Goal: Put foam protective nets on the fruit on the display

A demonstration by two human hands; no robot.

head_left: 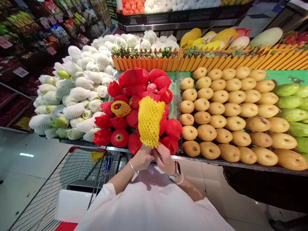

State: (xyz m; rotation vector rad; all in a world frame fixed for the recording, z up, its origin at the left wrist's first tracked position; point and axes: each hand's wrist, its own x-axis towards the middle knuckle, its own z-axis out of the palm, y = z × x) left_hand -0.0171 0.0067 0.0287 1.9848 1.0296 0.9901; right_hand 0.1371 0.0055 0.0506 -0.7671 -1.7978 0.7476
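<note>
A yellow foam fruit net (151, 122) stands upright in front of me, over the near edge of the fruit display. My left hand (141, 158) holds its lower end, with most of the fingers hidden by the net. On the other side, my right hand (165, 158) has its fingers curled at the net's bottom edge, close to the left hand. I cannot see whether a fruit is inside the net. Behind it lie pomegranates in red foam nets (132, 118). One among them wears a yellow net (120, 108), and a bare pomegranate (151, 88) shows near the back.
Fruits in white foam nets (80, 94) are piled on the left. Rows of tan, melon-like fruits (225, 117) fill the right, with green fruits (292, 101) beyond. An orange picket planter (149, 63) runs behind. A shopping cart (55, 170) stands at my left.
</note>
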